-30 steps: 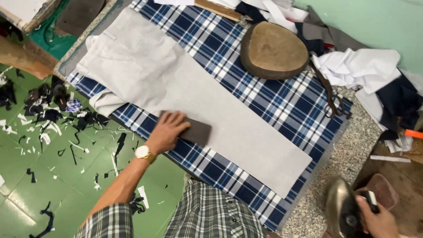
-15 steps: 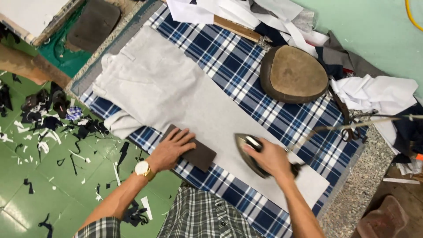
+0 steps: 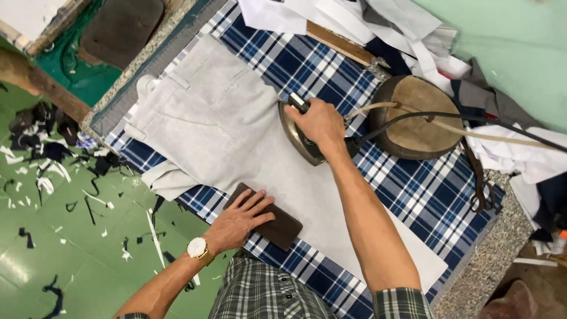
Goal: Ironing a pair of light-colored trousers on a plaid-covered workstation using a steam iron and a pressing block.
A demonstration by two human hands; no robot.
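The desk (image 3: 490,260) runs diagonally through the view, its speckled edge showing at the lower right, and a blue and white checked cloth (image 3: 413,195) covers most of its top. Light grey trousers (image 3: 224,124) lie flat along the cloth, waistband toward the upper left and a leg stretching down to the lower right. Beside the desk on the left, the green floor (image 3: 71,260) is strewn with dark and white fabric scraps. A heap of white and dark fabric (image 3: 378,23) is piled at the far end of the desk. An oval wooden block (image 3: 416,121) sits on the cloth just right of the trousers, with a dark cord and a pale hose passing over it. The right hand (image 3: 322,124) is closed around the handle of an iron (image 3: 298,139), which rests on the trousers near their middle. The left hand (image 3: 239,218), wearing a wristwatch, lies open and flat, fingers spread, on a dark brown block (image 3: 280,227) that sits at the near edge of the trouser leg.
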